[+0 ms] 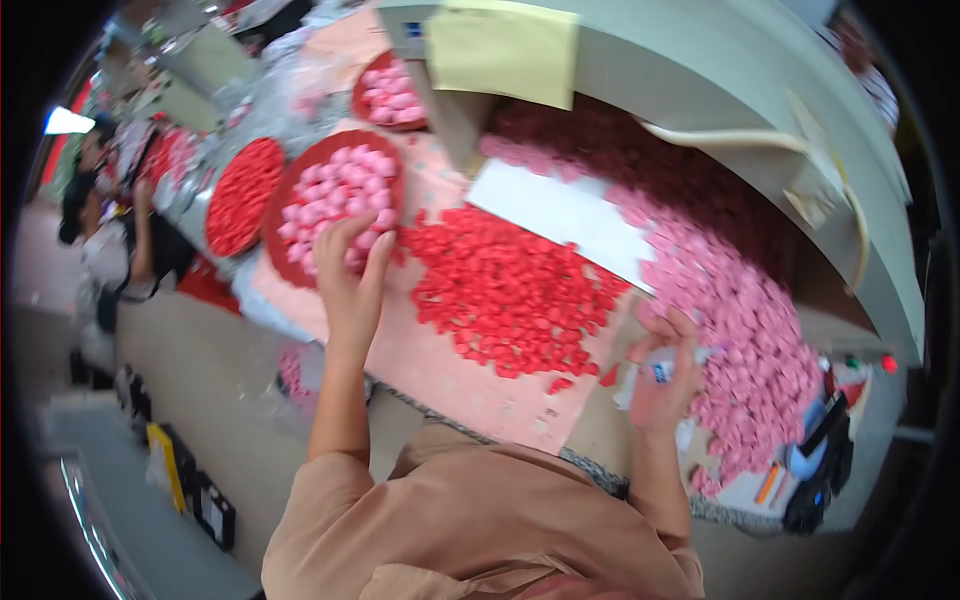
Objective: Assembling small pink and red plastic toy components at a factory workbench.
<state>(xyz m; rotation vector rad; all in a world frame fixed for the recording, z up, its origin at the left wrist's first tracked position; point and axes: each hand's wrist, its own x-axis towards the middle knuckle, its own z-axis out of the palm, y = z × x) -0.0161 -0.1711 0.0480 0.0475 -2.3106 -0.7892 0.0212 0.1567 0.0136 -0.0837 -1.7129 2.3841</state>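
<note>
My left hand (350, 272) reaches over the near edge of a round red tray (278, 248) of pink-and-red pieces (345, 185). Its thumb and fingers are apart, with nothing visible between them. My right hand (668, 385) is curled beside a large heap of small pink pieces (745, 350). A small white item with a blue mark (660, 370) shows between its thumb and fingers; what the hand grips is too blurred to make out. Between my hands, a spread of small red pieces (510, 290) lies on a pale pink sheet (500, 405).
A white board (560, 215) separates the red and pink heaps under a grey curved housing (720, 60). Another red tray of red pieces (243, 198) and a smaller pink-filled tray (392, 95) stand at left. Pens (770, 485) and a black device (818, 490) lie at right. A person (125, 240) sits far left.
</note>
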